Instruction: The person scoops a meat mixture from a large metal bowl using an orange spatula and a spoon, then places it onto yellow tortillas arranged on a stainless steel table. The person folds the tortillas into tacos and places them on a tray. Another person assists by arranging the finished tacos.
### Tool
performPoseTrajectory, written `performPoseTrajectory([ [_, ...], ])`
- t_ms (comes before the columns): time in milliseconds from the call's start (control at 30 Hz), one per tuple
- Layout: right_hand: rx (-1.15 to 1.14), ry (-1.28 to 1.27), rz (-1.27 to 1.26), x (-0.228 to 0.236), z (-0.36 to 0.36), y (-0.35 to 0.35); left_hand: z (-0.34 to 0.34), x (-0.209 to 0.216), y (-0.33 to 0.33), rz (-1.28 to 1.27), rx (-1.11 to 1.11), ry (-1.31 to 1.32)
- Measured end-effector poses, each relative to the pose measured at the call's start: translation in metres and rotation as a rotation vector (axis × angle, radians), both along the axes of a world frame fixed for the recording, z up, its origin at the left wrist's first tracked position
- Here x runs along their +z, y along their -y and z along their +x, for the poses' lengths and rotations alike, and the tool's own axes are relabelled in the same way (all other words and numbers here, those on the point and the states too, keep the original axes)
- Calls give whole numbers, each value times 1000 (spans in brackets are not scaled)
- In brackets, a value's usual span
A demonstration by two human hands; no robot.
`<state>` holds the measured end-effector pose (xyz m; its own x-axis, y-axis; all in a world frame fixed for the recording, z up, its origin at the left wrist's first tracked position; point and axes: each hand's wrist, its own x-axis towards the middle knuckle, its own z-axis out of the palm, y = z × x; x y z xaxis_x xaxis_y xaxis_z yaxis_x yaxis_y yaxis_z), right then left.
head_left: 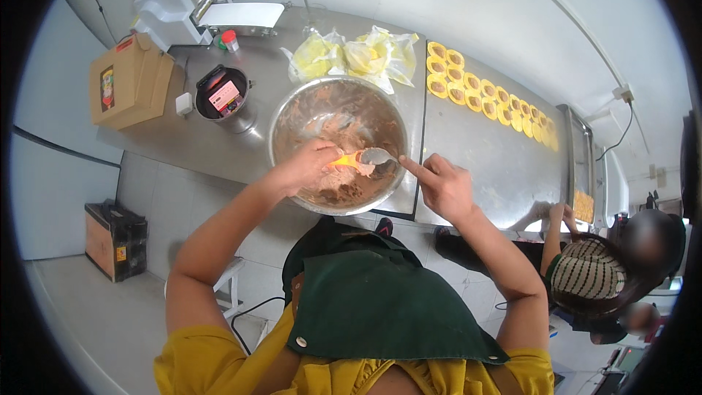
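Left hand [308, 164] grips an orange-handled spoon [363, 157] over the steel mixing bowl [292, 106], its scoop loaded with brown filling [344, 186]; right hand [442, 186], forefinger extended toward the scoop, other fingers curled, hovers at the rim.

At the upper left of the frame a cardboard box [130, 82] sits beside a small round scale [221, 93]. Yellow plastic bags [355, 56] lie at top centre. Rows of yellow pastry shells [482, 93] run toward the upper right.
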<state>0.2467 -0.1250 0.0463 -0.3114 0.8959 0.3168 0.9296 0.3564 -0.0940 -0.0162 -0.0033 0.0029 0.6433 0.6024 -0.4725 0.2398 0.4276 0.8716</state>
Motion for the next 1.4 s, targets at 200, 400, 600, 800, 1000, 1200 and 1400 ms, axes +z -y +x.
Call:
performPoseTrajectory([
  [200,-75,129,-186,-2,-20,-12,22,21,1,775,-249,-354],
  [400,-460,-1234,-1228,-16,11,-19,21,13,30,876,-107,-357],
  [600,-352,-546,-176,-21,-24,18,47,-12,53,61,393,145],
  [800,-449,-663,-83,-49,-11,45,96,9,55,-514,591,563],
  [1000,-522,-786,-89,-49,106,69,155,9,62,303,264,21],
  [1200,-445,-447,-148,-22,197,80,258,30,83,848,-179,-258],
  [1400,-301,-2143,-1172,-65,325,101,332,-10,97,1049,-246,-265],
])
